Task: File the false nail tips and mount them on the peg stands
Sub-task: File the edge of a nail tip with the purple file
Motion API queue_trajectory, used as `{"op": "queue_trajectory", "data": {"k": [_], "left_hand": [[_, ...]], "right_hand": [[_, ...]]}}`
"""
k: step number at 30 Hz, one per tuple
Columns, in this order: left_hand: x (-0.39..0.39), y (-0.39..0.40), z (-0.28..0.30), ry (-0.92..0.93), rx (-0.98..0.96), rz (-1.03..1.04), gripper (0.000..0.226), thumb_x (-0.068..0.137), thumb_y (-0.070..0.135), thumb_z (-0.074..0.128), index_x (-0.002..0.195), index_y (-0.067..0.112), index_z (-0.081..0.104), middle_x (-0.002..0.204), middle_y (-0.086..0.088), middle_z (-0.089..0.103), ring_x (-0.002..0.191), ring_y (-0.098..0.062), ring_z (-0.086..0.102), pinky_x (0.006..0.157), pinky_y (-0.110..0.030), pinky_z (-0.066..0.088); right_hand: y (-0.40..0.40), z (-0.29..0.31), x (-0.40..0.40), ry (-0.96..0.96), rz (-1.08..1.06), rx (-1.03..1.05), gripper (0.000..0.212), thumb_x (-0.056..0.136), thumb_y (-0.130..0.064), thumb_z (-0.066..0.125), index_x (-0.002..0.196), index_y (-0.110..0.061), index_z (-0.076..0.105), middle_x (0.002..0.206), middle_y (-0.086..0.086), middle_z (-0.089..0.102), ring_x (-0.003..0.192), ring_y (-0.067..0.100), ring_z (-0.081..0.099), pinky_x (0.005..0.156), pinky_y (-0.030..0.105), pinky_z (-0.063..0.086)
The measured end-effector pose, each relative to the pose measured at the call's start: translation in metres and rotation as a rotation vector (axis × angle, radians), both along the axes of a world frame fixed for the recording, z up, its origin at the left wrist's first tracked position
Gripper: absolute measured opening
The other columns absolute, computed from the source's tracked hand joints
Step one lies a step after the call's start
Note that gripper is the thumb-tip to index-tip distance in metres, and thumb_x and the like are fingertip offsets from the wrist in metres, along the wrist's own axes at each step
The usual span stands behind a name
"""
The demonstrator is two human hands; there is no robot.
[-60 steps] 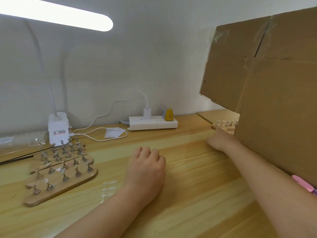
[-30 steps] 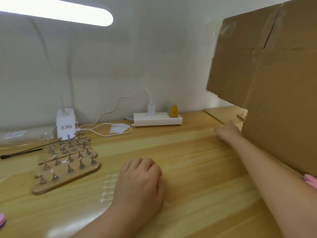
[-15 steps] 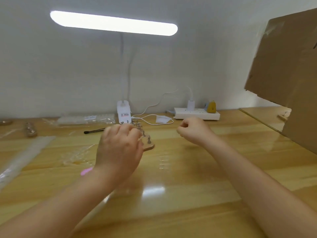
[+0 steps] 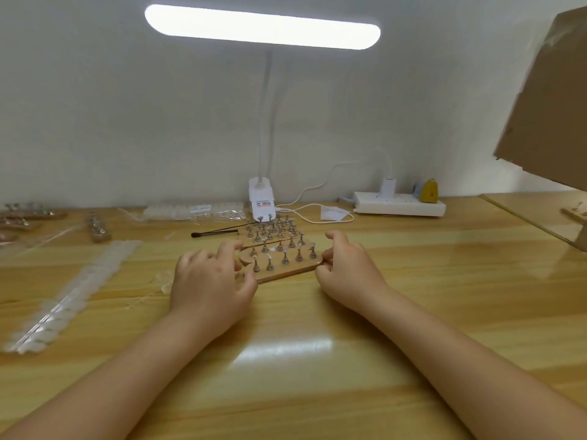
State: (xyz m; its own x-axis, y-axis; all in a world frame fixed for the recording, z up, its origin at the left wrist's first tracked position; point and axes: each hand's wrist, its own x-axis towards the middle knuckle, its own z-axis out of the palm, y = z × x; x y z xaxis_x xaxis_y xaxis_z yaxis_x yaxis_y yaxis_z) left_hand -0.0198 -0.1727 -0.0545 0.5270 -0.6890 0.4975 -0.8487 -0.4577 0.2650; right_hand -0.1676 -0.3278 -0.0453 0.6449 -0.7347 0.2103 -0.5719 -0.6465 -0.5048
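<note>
Now peg stand point(image 4: 279, 265) between both hands' fingers point(image 4: 328, 254).

My hands point(image 4: 209, 281) point(image 4: 346, 274) flank the peg stand point(image 4: 286, 268). At six o'clock the desk point(image 4: 286, 376) lies open. At nine a strip of tips point(image 4: 70, 293), perhaps bagged, blocks. At twelve lamp base point(image 4: 262, 201) and brush point(image 4: 216, 232); at two cardboard point(image 4: 546, 115) overhangs.

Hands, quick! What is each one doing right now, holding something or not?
Left hand: fingers curled around the left end of the nearest wooden peg stand with metal pegs, gripping it.
Right hand: fingers curled, pinching the same stand's right end.
</note>
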Motion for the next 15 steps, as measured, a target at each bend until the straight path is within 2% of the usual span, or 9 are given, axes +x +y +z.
{"op": "queue_trajectory", "data": {"k": [4,6,8,12,14,15], "left_hand": [[0.001,0.003,-0.002,0.091,-0.069,-0.09,0.043,0.087,0.03,0.058,0.128,0.026,0.049,0.093,0.018,0.065,0.101,-0.011,0.057,0.101,-0.032,0.027],[0.001,0.004,-0.004,0.114,-0.095,-0.103,0.042,0.086,0.027,0.059,0.127,0.026,0.05,0.095,0.018,0.065,0.1,-0.009,0.056,0.101,-0.031,0.027],[0.001,0.004,-0.005,0.137,-0.106,-0.095,0.041,0.086,0.025,0.058,0.126,0.027,0.05,0.096,0.018,0.065,0.099,-0.008,0.055,0.102,-0.031,0.028],[0.0,0.005,-0.006,0.149,-0.126,-0.074,0.038,0.086,0.024,0.058,0.123,0.026,0.051,0.096,0.019,0.064,0.097,-0.008,0.054,0.102,-0.031,0.028],[-0.001,0.005,-0.006,0.146,-0.121,-0.08,0.038,0.086,0.024,0.058,0.123,0.027,0.051,0.097,0.019,0.064,0.096,-0.007,0.054,0.102,-0.03,0.028],[-0.001,0.005,-0.005,0.153,-0.118,-0.085,0.038,0.086,0.025,0.058,0.123,0.028,0.05,0.098,0.019,0.064,0.097,-0.007,0.054,0.102,-0.03,0.028]], "right_hand": [[0.004,0.003,-0.004,-0.016,0.044,0.038,0.066,0.084,-0.018,0.049,0.146,-0.017,0.027,0.111,0.005,0.063,0.117,0.022,0.046,0.095,0.037,0.044],[0.002,0.007,-0.008,-0.072,0.043,0.154,0.065,0.084,-0.021,0.054,0.144,-0.018,0.03,0.107,0.003,0.065,0.104,0.017,0.054,0.084,0.032,0.048],[-0.002,0.011,-0.01,-0.125,0.025,0.264,0.064,0.084,-0.022,0.057,0.142,-0.02,0.032,0.111,0.001,0.064,0.098,0.013,0.057,0.077,0.028,0.047],[-0.005,0.012,-0.01,-0.109,0.027,0.339,0.062,0.089,-0.01,0.05,0.146,-0.02,0.028,0.137,0.005,0.051,0.119,0.021,0.052,0.092,0.035,0.049],[-0.004,0.01,-0.009,-0.064,0.067,0.346,0.062,0.089,-0.003,0.044,0.147,-0.02,0.027,0.143,0.005,0.047,0.123,0.02,0.05,0.087,0.031,0.049],[-0.004,0.01,-0.009,-0.064,0.08,0.344,0.062,0.089,-0.002,0.043,0.146,-0.02,0.028,0.143,0.004,0.049,0.119,0.019,0.051,0.082,0.028,0.049]]}}
